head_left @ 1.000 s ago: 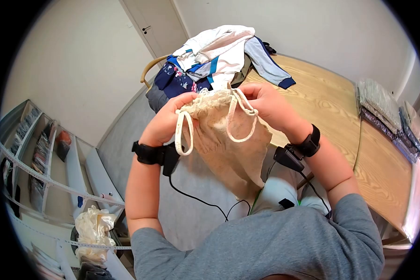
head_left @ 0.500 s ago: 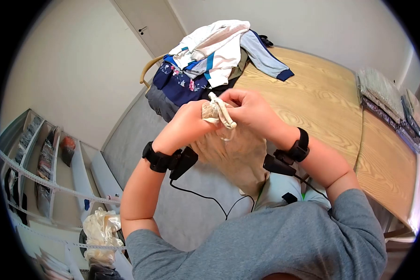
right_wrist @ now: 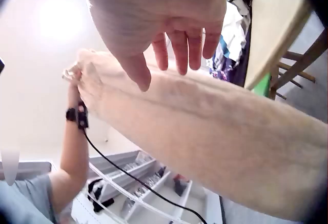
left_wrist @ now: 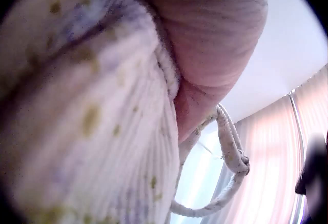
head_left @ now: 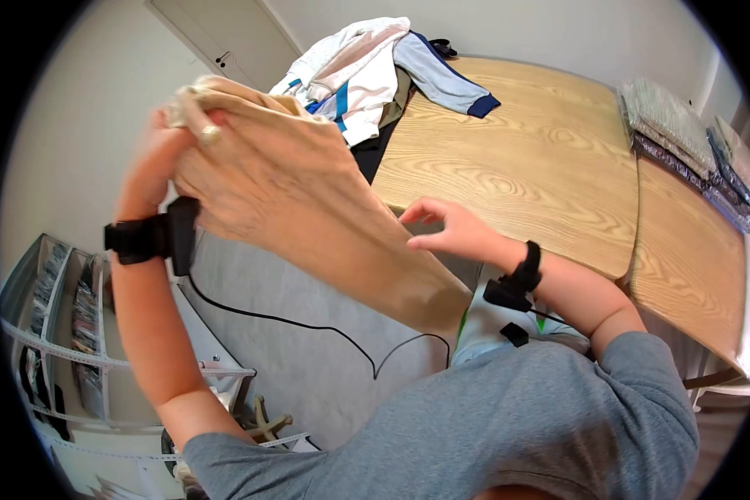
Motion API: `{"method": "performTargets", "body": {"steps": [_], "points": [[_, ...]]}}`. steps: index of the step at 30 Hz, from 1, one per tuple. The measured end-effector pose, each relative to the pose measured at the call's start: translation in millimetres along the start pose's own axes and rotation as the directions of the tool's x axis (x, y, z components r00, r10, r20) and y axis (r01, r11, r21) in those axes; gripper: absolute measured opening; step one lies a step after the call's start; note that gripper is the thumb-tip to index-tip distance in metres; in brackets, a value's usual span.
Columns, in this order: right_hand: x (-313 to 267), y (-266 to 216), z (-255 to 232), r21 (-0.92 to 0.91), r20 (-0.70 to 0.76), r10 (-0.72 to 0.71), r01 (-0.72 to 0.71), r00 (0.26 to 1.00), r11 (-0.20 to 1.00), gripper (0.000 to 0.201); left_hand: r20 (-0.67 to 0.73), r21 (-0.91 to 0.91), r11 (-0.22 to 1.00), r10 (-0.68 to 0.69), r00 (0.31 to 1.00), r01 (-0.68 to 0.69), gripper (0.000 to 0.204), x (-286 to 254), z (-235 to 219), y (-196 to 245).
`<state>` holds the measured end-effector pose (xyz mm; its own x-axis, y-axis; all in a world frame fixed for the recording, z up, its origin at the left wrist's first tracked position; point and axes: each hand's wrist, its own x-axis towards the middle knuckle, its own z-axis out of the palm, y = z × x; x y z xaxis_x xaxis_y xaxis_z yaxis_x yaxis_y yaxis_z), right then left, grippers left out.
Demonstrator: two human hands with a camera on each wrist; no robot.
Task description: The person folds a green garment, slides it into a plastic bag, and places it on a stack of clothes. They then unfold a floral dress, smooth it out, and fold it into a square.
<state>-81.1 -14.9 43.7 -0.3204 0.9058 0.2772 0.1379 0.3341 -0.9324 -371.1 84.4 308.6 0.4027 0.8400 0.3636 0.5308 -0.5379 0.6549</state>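
My left hand (head_left: 152,162) grips the gathered top of a long beige strappy garment (head_left: 300,200), held up at the far left. From there the cloth stretches down to the right, toward my lap. In the left wrist view its ribbed fabric (left_wrist: 123,147) shows yellow-green and purplish spots, and a thin strap (left_wrist: 233,155) hangs in a loop beside the hand. My right hand (head_left: 457,233) is at the garment's right edge, fingers loosely bent and holding nothing. Seen from the right wrist, the spread fingers (right_wrist: 179,49) overlap the cloth.
A heap of clothes (head_left: 367,71), with a white top over it, lies at the table's far left. The wooden table (head_left: 517,150) spans the right side, with plastic-wrapped packages (head_left: 683,137) at its far right. White shelving (head_left: 100,358) stands low on the left.
Both hands were together at the garment's gathered top. The left hand has since carried that end up and left, stretching the cloth out; the right hand has let go and moved lower.
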Motion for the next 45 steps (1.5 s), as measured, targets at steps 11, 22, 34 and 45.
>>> {"method": "performTargets", "body": {"steps": [11, 22, 34, 45], "points": [[-4.5, 39.3, 87.9, -0.019, 0.054, 0.014, -0.013, 0.998, 1.000, 0.023, -0.007, 0.007, 0.999, 0.037, 0.999, -0.037, 0.033, 13.0, -88.1, 76.7], [-27.2, 75.0, 84.0, -0.352, -0.384, -0.178, 0.035, 0.906, 0.935, 0.010, -0.120, 0.332, 0.927, 0.226, 0.967, -0.176, 0.035, 6.1, -108.5, 111.7], [-27.4, 116.7, 108.2, -0.567, -0.054, 0.034, -0.059, 0.998, 0.821, 0.023, -0.335, 0.449, 0.889, 0.259, 0.906, -0.088, 0.034, -17.9, -158.6, 111.4], [-44.5, 120.1, 85.0, -0.495, -0.254, -0.196, 0.046, 0.947, 0.867, 0.013, -0.496, 0.476, 0.878, 0.226, 0.838, 0.044, 0.036, -40.3, -237.8, 84.7]]}}
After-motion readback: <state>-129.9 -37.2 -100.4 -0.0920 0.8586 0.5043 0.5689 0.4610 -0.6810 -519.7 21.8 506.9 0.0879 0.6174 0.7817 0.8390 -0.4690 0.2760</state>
